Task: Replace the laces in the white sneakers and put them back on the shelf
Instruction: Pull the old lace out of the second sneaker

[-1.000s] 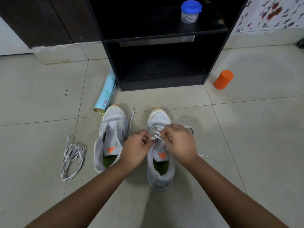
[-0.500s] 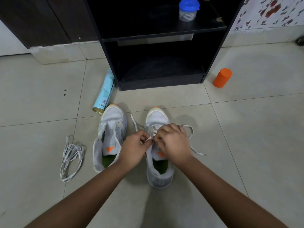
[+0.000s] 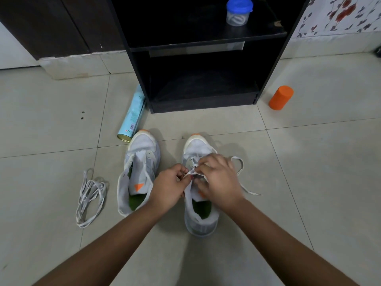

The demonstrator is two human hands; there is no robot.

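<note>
Two white sneakers with orange toe tips stand side by side on the tiled floor. The left sneaker (image 3: 140, 162) has no lace and its tongue is pulled up. Over the right sneaker (image 3: 198, 215) both hands meet above the eyelets. My left hand (image 3: 169, 188) pinches the white lace (image 3: 240, 172) near the middle of the shoe. My right hand (image 3: 218, 178) pinches the same lace beside it, hiding the eyelets. One lace end loops out to the right across the floor. A loose bundle of laces (image 3: 88, 197) lies left of the shoes.
A black shelf unit (image 3: 206, 100) stands open ahead, with a blue-lidded jar (image 3: 238, 11) on its upper board. A pale blue spray can (image 3: 133, 118) lies by its left foot, touching the left sneaker's toe. An orange cylinder (image 3: 280, 98) stands to the right.
Both hands have stayed over the right sneaker, working the lace closer together. The lace strand that stood up between the two shoes is gone from there.
</note>
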